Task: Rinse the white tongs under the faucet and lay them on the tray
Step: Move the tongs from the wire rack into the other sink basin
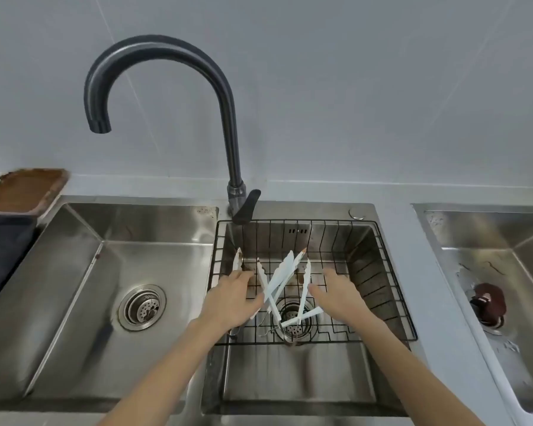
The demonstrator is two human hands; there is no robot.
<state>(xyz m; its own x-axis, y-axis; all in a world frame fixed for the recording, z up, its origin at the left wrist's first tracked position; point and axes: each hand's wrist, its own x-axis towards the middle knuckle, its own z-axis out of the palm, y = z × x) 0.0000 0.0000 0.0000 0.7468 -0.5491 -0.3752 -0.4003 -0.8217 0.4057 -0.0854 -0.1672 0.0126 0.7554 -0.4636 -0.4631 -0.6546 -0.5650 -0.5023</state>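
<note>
1. My left hand (231, 298) covers the lower ends of the white tongs (279, 279) nearest it, so I cannot tell whether it grips them
2. The tray (23, 192), far left of the faucet (228, 118), is cut by the picture's edge
3. The brown thing (488, 302) in the sink right of the faucet is too blurred to name
4. Both forearms run off the bottom edge

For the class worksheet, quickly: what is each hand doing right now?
Left hand: grips white tongs.
Right hand: open, reaching at the tongs in the wire basket, holding nothing.
</note>
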